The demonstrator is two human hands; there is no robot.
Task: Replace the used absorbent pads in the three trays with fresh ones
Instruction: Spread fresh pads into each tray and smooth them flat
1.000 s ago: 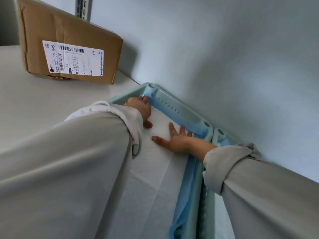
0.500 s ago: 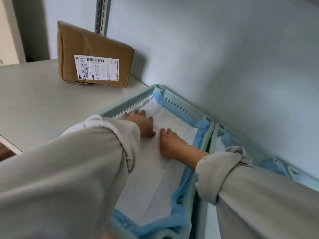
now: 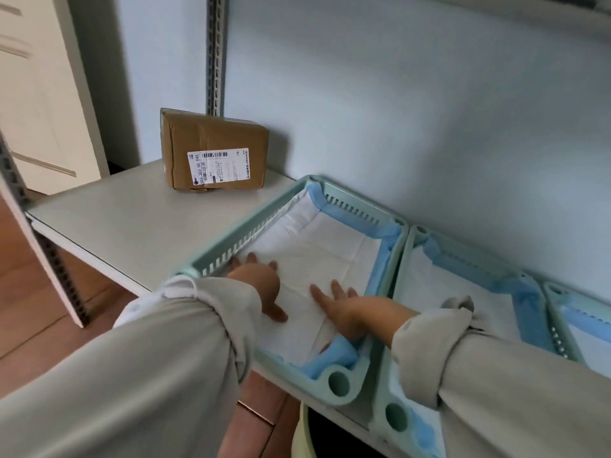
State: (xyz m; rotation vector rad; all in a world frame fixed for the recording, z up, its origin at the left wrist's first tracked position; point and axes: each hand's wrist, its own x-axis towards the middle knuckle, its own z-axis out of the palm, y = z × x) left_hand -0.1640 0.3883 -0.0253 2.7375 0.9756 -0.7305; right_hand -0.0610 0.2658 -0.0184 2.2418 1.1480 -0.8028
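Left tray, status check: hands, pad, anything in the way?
Both hands, left hand and right hand, flat on white pad. Pad in left tray, near corner rumpled. Nothing in the way.

cardboard box (image 3: 215, 150) label, "502 303 00 045"

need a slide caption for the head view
Both hands, left and right, press a white pad flat inside the leftmost green tray.

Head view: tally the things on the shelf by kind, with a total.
Trays: 3, left, middle, right
Absorbent pads: 3, left, middle, right
Cardboard box: 1
Total: 7
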